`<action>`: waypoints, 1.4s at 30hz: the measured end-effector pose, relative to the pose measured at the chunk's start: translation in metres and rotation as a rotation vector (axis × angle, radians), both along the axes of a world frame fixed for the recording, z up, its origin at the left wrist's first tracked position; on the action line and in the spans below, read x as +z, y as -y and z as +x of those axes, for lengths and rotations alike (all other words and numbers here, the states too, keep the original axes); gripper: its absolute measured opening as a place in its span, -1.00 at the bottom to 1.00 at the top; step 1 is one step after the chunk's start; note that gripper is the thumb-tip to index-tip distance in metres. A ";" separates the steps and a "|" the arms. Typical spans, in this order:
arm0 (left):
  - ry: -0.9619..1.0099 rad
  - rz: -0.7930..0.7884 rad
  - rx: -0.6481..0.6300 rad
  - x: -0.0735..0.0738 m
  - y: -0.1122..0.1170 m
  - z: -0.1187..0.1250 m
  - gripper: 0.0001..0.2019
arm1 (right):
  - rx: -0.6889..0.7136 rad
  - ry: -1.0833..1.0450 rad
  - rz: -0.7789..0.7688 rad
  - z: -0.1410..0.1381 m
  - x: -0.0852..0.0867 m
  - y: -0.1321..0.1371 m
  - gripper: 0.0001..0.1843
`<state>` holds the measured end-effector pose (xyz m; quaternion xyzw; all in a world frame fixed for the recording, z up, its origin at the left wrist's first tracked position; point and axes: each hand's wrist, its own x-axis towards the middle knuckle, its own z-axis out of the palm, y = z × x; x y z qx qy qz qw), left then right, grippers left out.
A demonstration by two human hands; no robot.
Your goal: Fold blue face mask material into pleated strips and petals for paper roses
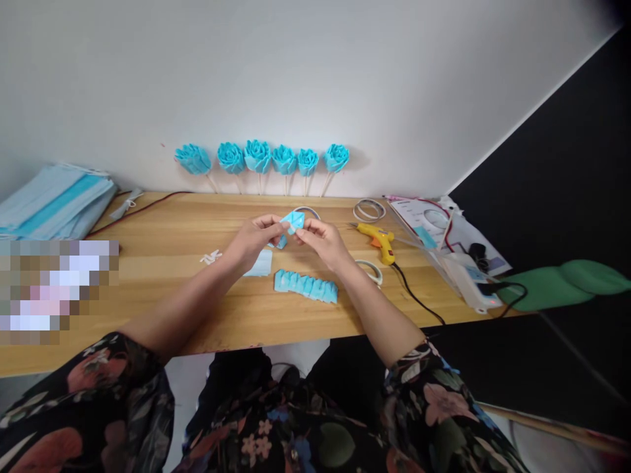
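My left hand point(255, 238) and my right hand point(321, 240) meet above the middle of the wooden table point(162, 263). Both pinch a small folded piece of light blue material point(294, 221) between their fingertips. Just below the hands lies a row of folded blue pieces point(305, 285), and a flat pale blue rectangle point(259, 264) sits by my left wrist. Several finished blue roses on sticks point(259, 157) lean against the white wall at the back.
A yellow glue gun point(377, 239) with a black cord lies right of my hands, near tape rolls point(369, 210). A power strip point(468, 279) and papers sit at the right end. A stack of blue face masks point(54, 203) is at the far left.
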<state>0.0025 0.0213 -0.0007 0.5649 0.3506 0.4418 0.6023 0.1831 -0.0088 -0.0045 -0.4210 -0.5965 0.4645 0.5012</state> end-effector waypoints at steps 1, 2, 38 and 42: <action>0.002 -0.006 -0.010 -0.001 0.000 -0.001 -0.76 | -0.003 0.000 0.003 0.000 -0.001 -0.001 -0.63; 0.004 -0.012 -0.019 -0.002 0.000 -0.001 -0.76 | -0.003 0.004 0.008 0.001 -0.002 -0.001 -0.64; -0.600 0.802 0.314 -0.011 0.016 -0.005 -0.89 | -0.176 0.323 0.189 -0.009 -0.007 0.005 -0.82; -0.614 0.801 0.315 -0.012 0.015 -0.005 -0.88 | -0.186 0.335 0.202 -0.010 -0.007 0.005 -0.82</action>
